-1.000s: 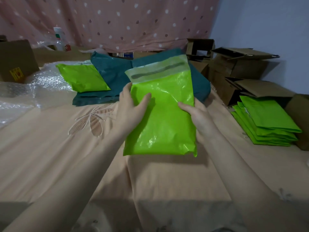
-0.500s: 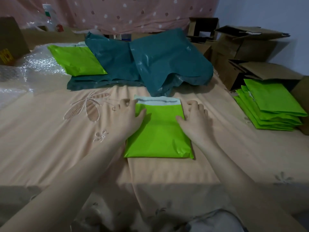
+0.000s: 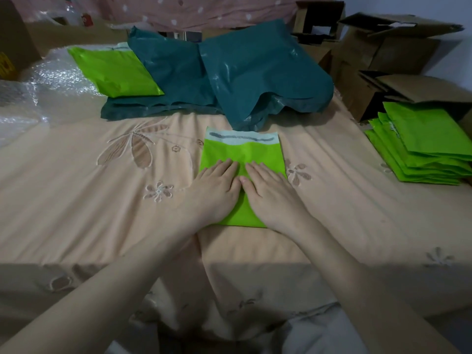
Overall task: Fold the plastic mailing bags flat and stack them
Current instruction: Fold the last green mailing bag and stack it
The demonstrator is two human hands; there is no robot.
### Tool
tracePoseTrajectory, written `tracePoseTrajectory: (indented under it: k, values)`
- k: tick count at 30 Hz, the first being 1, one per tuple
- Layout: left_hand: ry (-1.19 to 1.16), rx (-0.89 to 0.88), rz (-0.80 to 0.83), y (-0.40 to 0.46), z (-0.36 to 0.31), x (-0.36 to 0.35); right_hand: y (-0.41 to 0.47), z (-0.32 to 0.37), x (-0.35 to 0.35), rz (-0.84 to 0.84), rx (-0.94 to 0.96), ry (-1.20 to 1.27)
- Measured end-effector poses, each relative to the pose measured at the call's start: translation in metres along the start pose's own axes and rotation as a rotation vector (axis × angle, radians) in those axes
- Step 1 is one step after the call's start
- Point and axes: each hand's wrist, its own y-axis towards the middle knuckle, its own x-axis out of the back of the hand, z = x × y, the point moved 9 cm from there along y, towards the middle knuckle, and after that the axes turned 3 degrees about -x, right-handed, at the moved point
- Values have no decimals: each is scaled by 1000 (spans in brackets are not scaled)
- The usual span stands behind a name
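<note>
Both palms down flat on the lime green mailing bag point(image 3: 242, 154) on the peach bedsheet point(image 3: 102, 200), left hand point(image 3: 217, 190) and right hand point(image 3: 268, 192) side by side, fingers straight, thumbs nearly touching. Its adhesive strip flap point(image 3: 241, 137) sits just past the fingertips. Off to the right hand's side: a stack of folded green bags point(image 3: 421, 149). Beyond the flap, dark teal mailers point(image 3: 229, 77).

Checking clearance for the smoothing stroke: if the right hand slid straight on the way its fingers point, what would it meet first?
The right hand would first cross the green bag's pale adhesive flap, then probably the dark teal bags just beyond; the gap is hard to judge.
</note>
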Motion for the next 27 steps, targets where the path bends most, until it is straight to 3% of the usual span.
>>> tracePoseTrajectory:
  k: [7, 16, 19, 23, 27]
  values:
    - [-139, 95, -32, -3, 9, 2, -2, -16, -3, 94, -20, 119]
    - [-233, 151, -4, -5, 12, 3, -6, -34, 3, 122, -52, 42]
    - [-401, 174, -50, -2, 17, 17, -1, -39, 16, 75, -90, 231]
    - [-184, 101, -293, 18, 24, 58, 18, -35, 57, -224, -52, 276]
    - [-65, -6, -179, 61, 18, 48, 60, -16, 48, -113, 12, 66]
